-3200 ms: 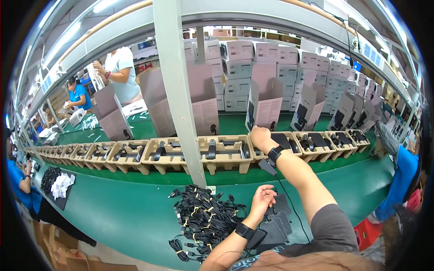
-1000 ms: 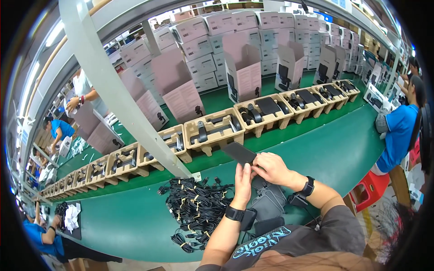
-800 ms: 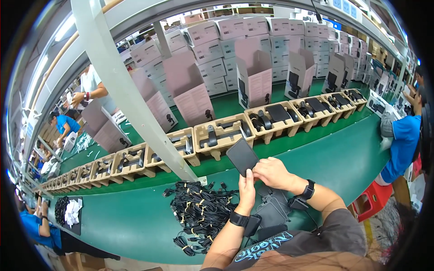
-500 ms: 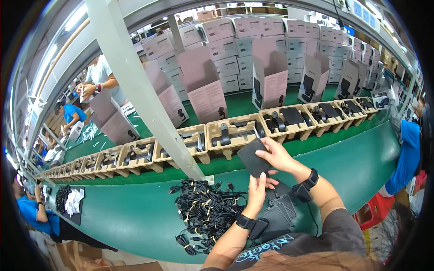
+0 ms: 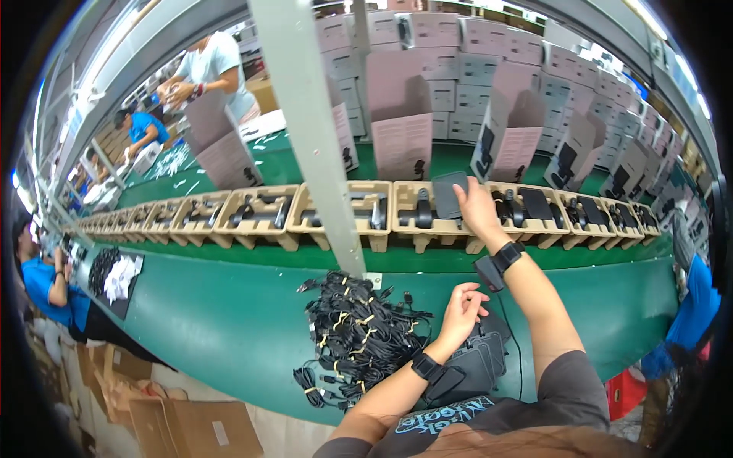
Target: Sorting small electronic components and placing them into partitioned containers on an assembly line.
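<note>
My right hand [image 5: 479,212] reaches across the bench and grips a flat black panel [image 5: 444,195] by its right edge. The panel is over a brown moulded tray [image 5: 398,208], which also holds a black round-ended part [image 5: 422,209]. Whether the panel rests in the tray, I cannot tell. Nearer my body, my left hand [image 5: 460,311] hovers with loosely curled fingers and nothing visible in it. Just below it lie several flat black plates [image 5: 481,355], partly hidden by my forearm. To their left is a heap of tied black cables [image 5: 347,320].
A row of trays [image 5: 256,214] runs along the green bench [image 5: 221,309]. Behind them stand open cartons [image 5: 401,122] and stacked boxes [image 5: 435,69]. A white upright post [image 5: 313,137] rises left of my hands. Co-workers are at the left [image 5: 57,286] and far left [image 5: 210,69].
My right hand has carried the panel forward from above the bench to the tray. My left hand has let go of it and stayed near the plates. The view has shifted.
</note>
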`<move>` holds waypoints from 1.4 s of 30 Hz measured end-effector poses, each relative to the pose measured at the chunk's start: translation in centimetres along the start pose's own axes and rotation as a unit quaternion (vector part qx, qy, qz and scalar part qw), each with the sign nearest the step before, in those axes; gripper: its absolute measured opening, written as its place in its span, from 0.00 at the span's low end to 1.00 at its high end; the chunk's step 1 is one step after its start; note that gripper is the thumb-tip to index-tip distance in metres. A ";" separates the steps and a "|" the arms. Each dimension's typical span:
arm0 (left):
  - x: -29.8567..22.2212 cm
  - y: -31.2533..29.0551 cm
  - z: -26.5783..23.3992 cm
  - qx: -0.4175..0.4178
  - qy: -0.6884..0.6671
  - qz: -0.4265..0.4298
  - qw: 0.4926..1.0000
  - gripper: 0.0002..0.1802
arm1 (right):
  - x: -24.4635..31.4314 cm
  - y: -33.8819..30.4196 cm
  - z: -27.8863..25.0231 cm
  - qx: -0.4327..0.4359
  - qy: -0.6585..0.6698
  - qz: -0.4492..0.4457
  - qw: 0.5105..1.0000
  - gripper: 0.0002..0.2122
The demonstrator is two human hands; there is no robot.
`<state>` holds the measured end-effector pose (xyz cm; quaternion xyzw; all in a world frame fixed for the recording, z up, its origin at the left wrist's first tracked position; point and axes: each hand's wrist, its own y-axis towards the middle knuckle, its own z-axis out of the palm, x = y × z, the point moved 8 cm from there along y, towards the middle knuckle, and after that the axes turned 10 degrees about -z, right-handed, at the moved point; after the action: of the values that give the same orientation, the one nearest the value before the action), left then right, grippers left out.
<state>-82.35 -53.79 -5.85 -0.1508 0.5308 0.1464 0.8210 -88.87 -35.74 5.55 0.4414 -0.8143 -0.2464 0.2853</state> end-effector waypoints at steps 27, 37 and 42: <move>2.4 -0.2 -1.4 0.076 -0.165 0.055 0.982 0.03 | 22.0 -10.9 -1.7 0.371 0.188 -0.256 0.873 0.17; -4.6 -1.9 -1.2 0.167 -0.210 -0.024 0.963 0.12 | 15.5 -9.7 -9.1 0.312 0.334 -0.004 0.890 0.19; -1.2 -0.5 -3.2 0.062 -0.101 -0.030 0.992 0.12 | 13.3 -10.2 -10.4 0.226 0.299 -0.170 0.911 0.17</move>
<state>-85.29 -55.60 -5.96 -0.0996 0.4485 0.1031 0.8822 -81.81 -53.77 9.61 0.6787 -0.6377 0.0431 0.3618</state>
